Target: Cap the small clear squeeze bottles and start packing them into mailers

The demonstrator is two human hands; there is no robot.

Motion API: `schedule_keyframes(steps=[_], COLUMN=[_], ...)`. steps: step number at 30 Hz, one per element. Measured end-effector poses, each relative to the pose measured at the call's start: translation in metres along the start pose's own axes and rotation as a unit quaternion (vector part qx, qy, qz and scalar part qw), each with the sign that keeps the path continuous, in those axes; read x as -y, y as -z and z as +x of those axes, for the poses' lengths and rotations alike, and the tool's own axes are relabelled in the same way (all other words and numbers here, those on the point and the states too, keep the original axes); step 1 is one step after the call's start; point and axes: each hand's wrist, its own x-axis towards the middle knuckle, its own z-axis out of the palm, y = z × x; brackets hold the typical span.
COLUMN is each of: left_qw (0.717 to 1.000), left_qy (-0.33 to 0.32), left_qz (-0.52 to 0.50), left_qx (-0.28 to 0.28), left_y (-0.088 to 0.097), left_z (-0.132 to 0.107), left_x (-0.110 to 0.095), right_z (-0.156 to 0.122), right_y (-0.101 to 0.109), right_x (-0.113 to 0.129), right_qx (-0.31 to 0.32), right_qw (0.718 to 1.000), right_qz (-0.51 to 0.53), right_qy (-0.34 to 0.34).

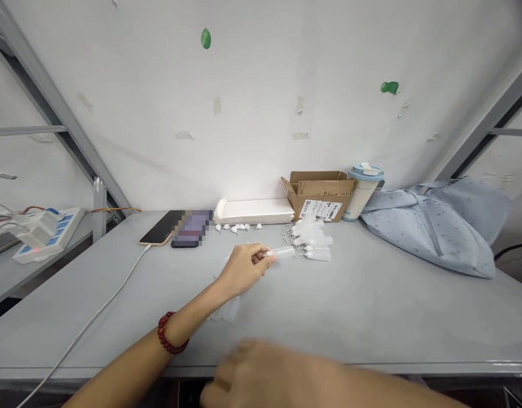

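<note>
At the left edge of the frame, on a lower surface, a white power strip [52,232] with blue sockets and plugs in it. Further to the right, a white cable [103,307], running from the lower left corner up to the near end of a black phone [158,228]. Just beside, a second phone [186,244], partly hidden by blurred squares. Below, at lower left, a red bead bracelet [169,334] around the left wrist. Near the forearm, some clear tubes [230,309], lying flat on the grey worktop [371,317]. Higher, left of centre, several small white pieces [235,228] in a loose row, in front of a flat white stack [254,211]. At the centre, the left hand [245,264], with thumb and fingers pinched on one end of a tube [285,253], held almost level and pointing to the right. At bottom centre, the right hand [256,375], strongly blurred; impossible to say whether gripping anything. Right of the held tube, a pile of similar tubes [315,241] with thin strings. Behind it, an opened carton [320,195] with a label; then a blue-lidded cup [363,194] and a pale blue cloth [431,226].
</note>
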Motion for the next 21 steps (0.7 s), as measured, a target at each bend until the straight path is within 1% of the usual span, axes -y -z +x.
schedule_keyframes(steps=[1, 2, 3, 4, 5, 6, 7, 10, 11, 12, 14, 17, 19, 21], left_qw=[1.0, 1.0, 1.0, 0.999, 0.999, 0.999, 0.999, 1.0, 1.0, 1.0, 1.0, 1.0, 1.0, 0.999], left_qy=[-0.001, -0.007, -0.018, -0.028, -0.034, -0.034, -0.029, -0.002, 0.002, 0.005, 0.009, 0.0, -0.002, 0.007], left_qz=[0.002, 0.008, 0.018, 0.028, 0.033, 0.032, 0.027, -0.002, -0.007, -0.012, -0.015, -0.01, -0.012, -0.025], left_qx=[-0.001, -0.002, -0.004, -0.006, -0.007, -0.008, -0.006, 0.014, 0.018, 0.017, 0.009, 0.001, 0.011, 0.033], left_y=[0.0, 0.0, 0.0, 0.0, -0.001, -0.001, -0.002, -0.003, -0.003, -0.003, -0.002, 0.001, 0.002, 0.001], left_z=[0.0, 0.001, 0.002, 0.002, 0.003, 0.004, 0.004, 0.005, 0.004, 0.004, 0.003, 0.002, 0.003, 0.004], left_x=[0.0, 0.001, 0.002, 0.002, 0.003, 0.004, 0.004, 0.004, 0.004, 0.003, 0.0, -0.003, -0.002, 0.002], right_z=[-0.001, -0.003, -0.007, -0.012, -0.018, -0.025, -0.031, -0.047, -0.051, -0.053, -0.055, -0.054, -0.053, -0.054], right_y=[0.027, 0.051, 0.07, 0.084, 0.092, 0.094, 0.091, 0.066, 0.057, 0.05, 0.043, 0.044, 0.046, 0.048], right_x=[-0.016, -0.032, -0.048, -0.062, -0.076, -0.088, -0.099, -0.121, -0.125, -0.128, -0.131, -0.132, -0.132, -0.132], right_qx=[-0.009, -0.026, -0.065, -0.12, -0.158, -0.18, -0.191, -0.227, -0.218, -0.213, -0.235, -0.269, -0.269, -0.263], right_qw=[1.0, 0.999, 0.994, 0.984, 0.975, 0.966, 0.961, 0.954, 0.957, 0.958, 0.95, 0.939, 0.939, 0.941], right_qz=[-0.002, -0.017, -0.049, -0.084, -0.108, -0.124, -0.131, -0.131, -0.129, -0.132, -0.151, -0.156, -0.153, -0.151], right_qy=[-0.002, -0.041, -0.07, -0.1, -0.116, -0.137, -0.147, -0.146, -0.143, -0.137, -0.138, -0.146, -0.151, -0.152])
